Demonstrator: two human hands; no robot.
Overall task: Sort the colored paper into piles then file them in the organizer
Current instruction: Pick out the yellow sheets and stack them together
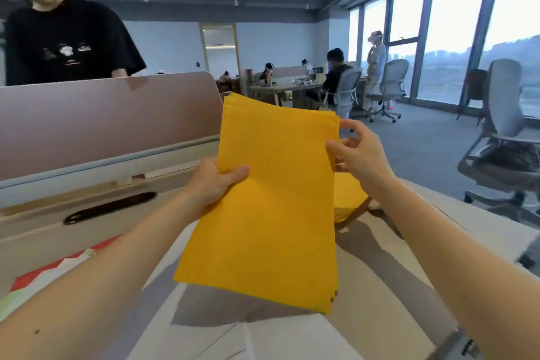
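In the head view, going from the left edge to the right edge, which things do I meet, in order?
Red and green paper → left hand → yellow paper stack → right hand → grey office chair.

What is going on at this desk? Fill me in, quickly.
A person is holding a stack of orange-yellow paper sheets up above the beige desk. The left hand grips the stack's left edge with the thumb on the front, and the right hand pinches its upper right edge. More yellow paper lies on the desk behind the stack, and red and white sheets lie at the left. No organizer is in view.
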